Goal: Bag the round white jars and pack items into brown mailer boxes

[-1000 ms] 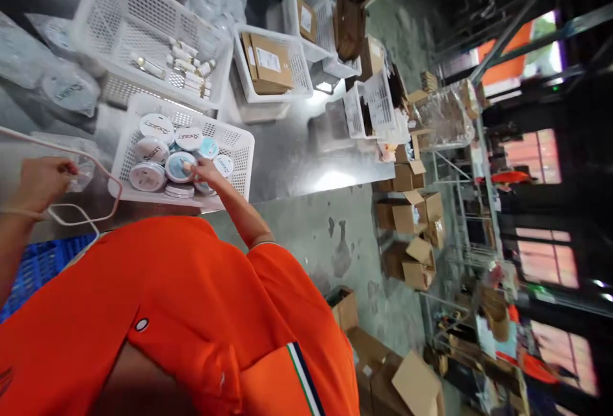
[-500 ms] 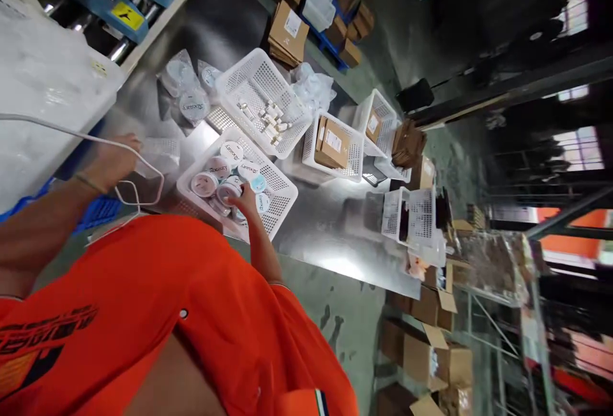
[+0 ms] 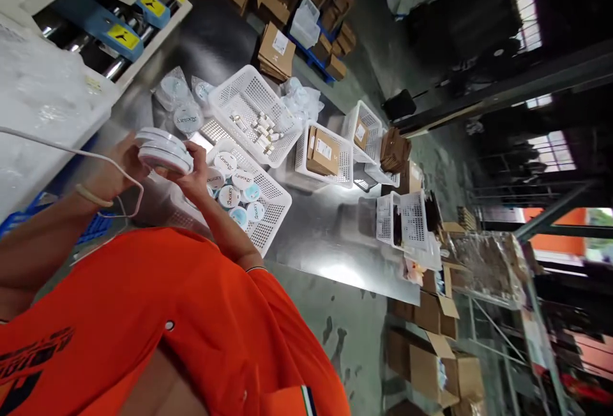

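Two round white jars (image 3: 165,150), one on top of the other, are held tilted between both hands beside the near basket. My left hand (image 3: 115,170) closes on their left side, and my right hand (image 3: 192,170) grips the right side with fingers curled round the edge. Some fingertips are hidden behind the jars. Just right of the hands, a white perforated basket (image 3: 272,208) contains several more round jars (image 3: 230,196) with printed lids, some white, some light blue. Jars wrapped in clear plastic (image 3: 186,116) lie beyond the hands on the metal table (image 3: 316,231).
Another white basket (image 3: 230,94) with small bottles stands behind. Further right, a basket (image 3: 348,170) holds flat brown cartons (image 3: 323,151). A roller machine (image 3: 103,27) and clear plastic film (image 3: 43,90) lie to the left. A white cable (image 3: 67,148) crosses near my left wrist.
My right hand has come up out of the jar basket and moved left with jars. My left hand has closed on them too. The view has shifted slightly.
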Motion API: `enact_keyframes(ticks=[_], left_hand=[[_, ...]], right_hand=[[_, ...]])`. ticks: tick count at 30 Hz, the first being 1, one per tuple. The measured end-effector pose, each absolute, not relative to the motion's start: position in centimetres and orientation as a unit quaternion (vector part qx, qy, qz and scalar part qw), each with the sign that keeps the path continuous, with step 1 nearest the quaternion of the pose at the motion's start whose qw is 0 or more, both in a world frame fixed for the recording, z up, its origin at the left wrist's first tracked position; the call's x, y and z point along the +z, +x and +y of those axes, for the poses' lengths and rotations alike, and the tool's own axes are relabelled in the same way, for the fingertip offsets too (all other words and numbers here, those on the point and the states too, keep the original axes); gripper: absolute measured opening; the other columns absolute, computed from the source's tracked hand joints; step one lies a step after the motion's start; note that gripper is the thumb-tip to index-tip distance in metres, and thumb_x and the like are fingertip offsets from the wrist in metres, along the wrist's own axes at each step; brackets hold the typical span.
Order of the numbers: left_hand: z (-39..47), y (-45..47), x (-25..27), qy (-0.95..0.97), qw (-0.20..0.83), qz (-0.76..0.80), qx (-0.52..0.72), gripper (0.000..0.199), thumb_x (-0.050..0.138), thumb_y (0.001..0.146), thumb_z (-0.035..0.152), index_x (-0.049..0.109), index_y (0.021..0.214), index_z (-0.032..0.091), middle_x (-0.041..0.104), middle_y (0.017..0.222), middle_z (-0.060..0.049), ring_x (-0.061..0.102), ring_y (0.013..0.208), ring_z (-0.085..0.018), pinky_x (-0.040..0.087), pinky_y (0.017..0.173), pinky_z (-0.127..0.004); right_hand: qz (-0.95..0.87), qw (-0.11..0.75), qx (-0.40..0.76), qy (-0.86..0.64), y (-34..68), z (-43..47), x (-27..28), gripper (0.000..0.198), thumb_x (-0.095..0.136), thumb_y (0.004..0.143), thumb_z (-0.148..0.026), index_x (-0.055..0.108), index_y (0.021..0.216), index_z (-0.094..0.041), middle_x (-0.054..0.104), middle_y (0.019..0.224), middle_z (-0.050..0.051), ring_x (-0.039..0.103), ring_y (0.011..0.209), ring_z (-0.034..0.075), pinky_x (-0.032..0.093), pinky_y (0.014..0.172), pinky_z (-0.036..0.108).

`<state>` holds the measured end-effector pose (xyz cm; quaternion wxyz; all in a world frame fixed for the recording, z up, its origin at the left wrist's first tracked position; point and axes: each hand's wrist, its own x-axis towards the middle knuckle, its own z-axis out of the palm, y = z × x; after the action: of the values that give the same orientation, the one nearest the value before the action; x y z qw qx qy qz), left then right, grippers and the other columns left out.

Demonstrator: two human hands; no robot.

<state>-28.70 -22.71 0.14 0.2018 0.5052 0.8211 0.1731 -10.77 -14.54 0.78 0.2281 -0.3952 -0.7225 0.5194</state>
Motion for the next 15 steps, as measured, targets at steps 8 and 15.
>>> enact_keyframes(ticks=[8, 15], left_hand=[[-22.9, -27.6, -0.6, 0.523, 0.206, 0.8, 0.211, 0.08, 0.068, 0.085, 0.017, 0.062, 0.164, 0.005, 0.062, 0.168, -0.023, 0.061, 0.158, -0.036, 0.051, 0.136, -0.05], [-20.3, -26.2, -0.4, 0.507, 0.252, 0.8, 0.201, 0.084, 0.07, 0.083, 0.017, 0.06, 0.166, 0.008, 0.058, 0.173, -0.023, 0.055, 0.163, -0.04, 0.045, 0.139, -0.056]], right_hand=[[-0.878, 0.034, 0.303, -0.369, -10.3, -13.8, 0.8, 0.045, 0.085, 0.106, -0.023, 0.069, 0.148, -0.018, 0.07, 0.155, 0.009, 0.059, 0.143, 0.028, 0.042, 0.134, 0.047], [-0.898, 0.019, 0.265, -0.351, -12.0, -12.0, 0.7, 0.06, 0.081, 0.107, -0.017, 0.06, 0.163, -0.012, 0.062, 0.16, 0.016, 0.053, 0.149, 0.033, 0.045, 0.134, 0.055]])
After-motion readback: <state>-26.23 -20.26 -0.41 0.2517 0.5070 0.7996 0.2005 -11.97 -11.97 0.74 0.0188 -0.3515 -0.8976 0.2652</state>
